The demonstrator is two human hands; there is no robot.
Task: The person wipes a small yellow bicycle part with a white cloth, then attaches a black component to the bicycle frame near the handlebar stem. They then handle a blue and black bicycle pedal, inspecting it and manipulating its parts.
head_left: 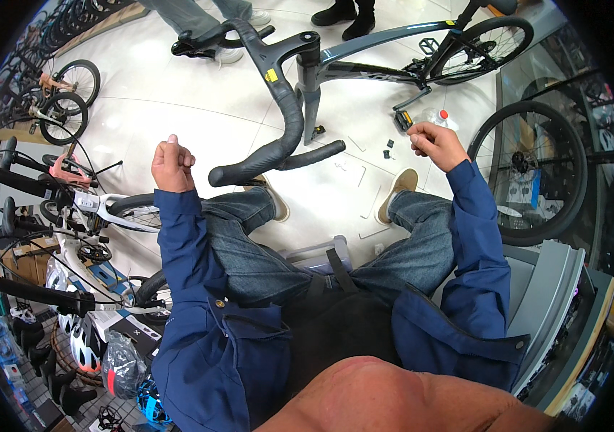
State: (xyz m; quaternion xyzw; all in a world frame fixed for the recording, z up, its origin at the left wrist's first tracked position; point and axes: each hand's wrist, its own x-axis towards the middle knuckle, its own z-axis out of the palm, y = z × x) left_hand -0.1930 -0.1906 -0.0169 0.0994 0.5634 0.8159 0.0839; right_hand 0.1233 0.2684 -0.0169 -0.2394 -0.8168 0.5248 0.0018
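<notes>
My left hand (173,164) is raised to the left of the handlebar (289,119), its fingers curled in and its thumb up. Nothing shows in it, and it does not touch the bar. Off to the right, my right hand (436,146) hovers near a pedal (403,119) with fingers curled and the thumb close to them; no object shows there either. Between and beyond my hands stands a dark grey road bicycle (386,45) with black-taped drop bars. No front wheel sits in its fork (309,108).
Several L-shaped hex keys (372,201) and small black pieces (388,148) lie on the pale floor. A red-capped bottle (434,117) is behind the pedal. One loose wheel (573,169) leans at right. A clear plastic box (321,258) is between my legs; small bicycles (116,209) crowd the left.
</notes>
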